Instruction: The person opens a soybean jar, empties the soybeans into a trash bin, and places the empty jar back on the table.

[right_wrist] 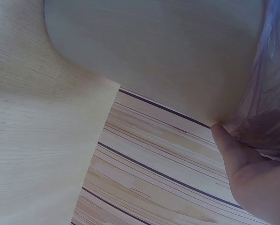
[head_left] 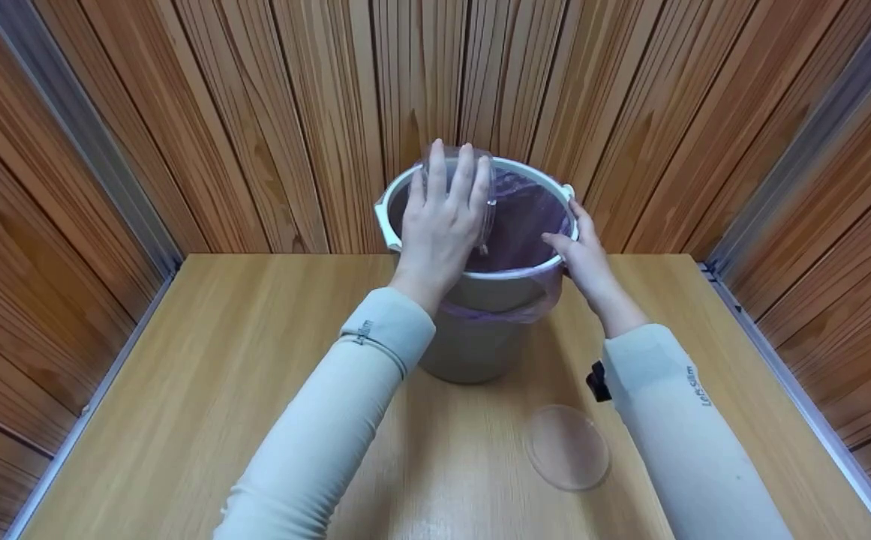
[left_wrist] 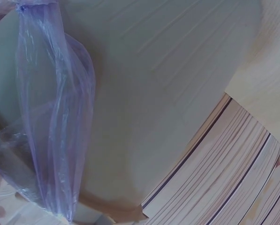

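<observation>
A grey trash bin (head_left: 473, 349) with a pale rim stands at the back of the table, lined with a thin purple bag (head_left: 529, 214) folded over the rim. Over the bin's mouth, my left hand (head_left: 443, 221) holds a clear plastic container (head_left: 489, 217), back of the hand up and fingers stretched along it. Its thumb and most of the container are hidden. My right hand (head_left: 589, 259) grips the rim at the right, thumb over the inner edge. In the right wrist view that hand (right_wrist: 257, 183) touches the bag (right_wrist: 266, 108). The left wrist view shows mainly the bin's side (left_wrist: 144, 93).
A round clear plastic lid (head_left: 569, 448) lies flat on the wooden table (head_left: 255, 375), in front of the bin and left of the right forearm. Wood-panelled walls (head_left: 255, 112) close in the back and both sides. Metal strips run along the table's side edges.
</observation>
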Action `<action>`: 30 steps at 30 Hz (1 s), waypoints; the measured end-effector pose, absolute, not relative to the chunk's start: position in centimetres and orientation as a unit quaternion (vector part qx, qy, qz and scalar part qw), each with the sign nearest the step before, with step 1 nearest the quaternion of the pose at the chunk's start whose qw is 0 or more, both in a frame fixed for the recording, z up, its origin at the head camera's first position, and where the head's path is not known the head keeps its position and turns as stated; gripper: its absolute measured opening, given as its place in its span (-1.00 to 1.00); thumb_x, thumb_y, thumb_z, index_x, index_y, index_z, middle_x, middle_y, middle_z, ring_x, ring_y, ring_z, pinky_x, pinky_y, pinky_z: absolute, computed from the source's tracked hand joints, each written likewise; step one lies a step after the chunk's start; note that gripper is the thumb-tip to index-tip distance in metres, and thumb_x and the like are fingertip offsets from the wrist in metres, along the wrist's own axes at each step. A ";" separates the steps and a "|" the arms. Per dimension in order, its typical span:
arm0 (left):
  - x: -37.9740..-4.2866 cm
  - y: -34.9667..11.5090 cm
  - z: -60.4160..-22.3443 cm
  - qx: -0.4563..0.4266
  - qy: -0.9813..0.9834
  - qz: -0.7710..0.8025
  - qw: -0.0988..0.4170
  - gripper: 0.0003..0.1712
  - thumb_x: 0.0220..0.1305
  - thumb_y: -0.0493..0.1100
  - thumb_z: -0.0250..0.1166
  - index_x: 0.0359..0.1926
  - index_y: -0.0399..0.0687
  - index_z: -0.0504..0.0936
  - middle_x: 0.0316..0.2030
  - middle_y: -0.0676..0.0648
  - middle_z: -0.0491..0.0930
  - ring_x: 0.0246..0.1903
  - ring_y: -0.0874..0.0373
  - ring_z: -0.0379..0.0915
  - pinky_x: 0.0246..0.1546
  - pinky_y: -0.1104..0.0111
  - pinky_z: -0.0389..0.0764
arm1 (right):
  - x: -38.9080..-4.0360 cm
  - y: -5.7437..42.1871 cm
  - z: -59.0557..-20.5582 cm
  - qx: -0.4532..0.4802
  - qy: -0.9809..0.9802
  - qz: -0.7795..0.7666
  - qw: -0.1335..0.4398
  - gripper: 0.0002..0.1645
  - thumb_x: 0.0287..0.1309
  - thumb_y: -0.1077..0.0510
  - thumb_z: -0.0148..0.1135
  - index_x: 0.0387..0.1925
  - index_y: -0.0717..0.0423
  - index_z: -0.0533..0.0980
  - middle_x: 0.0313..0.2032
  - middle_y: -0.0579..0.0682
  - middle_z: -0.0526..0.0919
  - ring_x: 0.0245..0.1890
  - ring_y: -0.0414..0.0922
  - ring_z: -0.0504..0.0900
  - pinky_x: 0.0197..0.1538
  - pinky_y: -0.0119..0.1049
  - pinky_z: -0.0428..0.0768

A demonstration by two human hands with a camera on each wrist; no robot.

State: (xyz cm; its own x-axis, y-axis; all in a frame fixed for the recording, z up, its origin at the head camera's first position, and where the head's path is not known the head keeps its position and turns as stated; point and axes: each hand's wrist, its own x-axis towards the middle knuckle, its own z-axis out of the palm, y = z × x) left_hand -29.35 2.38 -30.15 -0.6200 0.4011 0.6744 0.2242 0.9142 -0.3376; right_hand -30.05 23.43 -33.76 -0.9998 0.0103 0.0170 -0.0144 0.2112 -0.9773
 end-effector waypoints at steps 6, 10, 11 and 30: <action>-29.3 2.4 -30.1 -0.180 -0.895 0.117 0.391 -0.31 0.43 -0.22 0.09 0.51 -0.04 0.09 0.47 -0.12 0.19 0.46 -0.22 0.09 0.37 0.04 0.39 | -30.0 23.5 -33.8 0.001 -0.780 0.626 0.009 -0.03 0.35 0.09 -0.03 0.58 -0.07 -0.32 0.57 0.15 -0.27 0.52 0.15 0.03 0.49 0.13 0.17; -29.3 2.4 -30.1 -0.180 -0.894 0.119 0.393 -0.31 0.43 -0.21 0.09 0.51 -0.04 0.09 0.47 -0.12 0.19 0.46 -0.22 0.09 0.36 0.04 0.39 | -30.0 23.6 -33.8 0.000 -0.781 0.625 0.006 -0.04 0.37 0.08 -0.04 0.58 -0.10 -0.33 0.58 0.13 -0.28 0.53 0.14 0.00 0.50 0.14 0.15; -29.3 2.4 -30.1 -0.180 -0.894 0.119 0.392 -0.31 0.43 -0.22 0.09 0.51 -0.04 0.09 0.47 -0.12 0.20 0.46 -0.22 0.09 0.36 0.04 0.39 | -30.0 23.6 -33.8 0.001 -0.781 0.625 0.005 -0.04 0.37 0.08 -0.04 0.58 -0.10 -0.33 0.58 0.12 -0.28 0.54 0.14 -0.01 0.50 0.14 0.15; -29.3 2.5 -29.9 -0.188 -0.892 0.135 0.388 -0.34 0.46 -0.24 0.05 0.50 -0.04 0.11 0.48 -0.13 0.18 0.47 -0.23 0.08 0.35 0.04 0.41 | -30.1 23.5 -33.8 0.001 -0.778 0.628 0.010 -0.04 0.36 0.10 -0.04 0.58 -0.07 -0.33 0.57 0.14 -0.25 0.52 0.16 0.03 0.49 0.15 0.17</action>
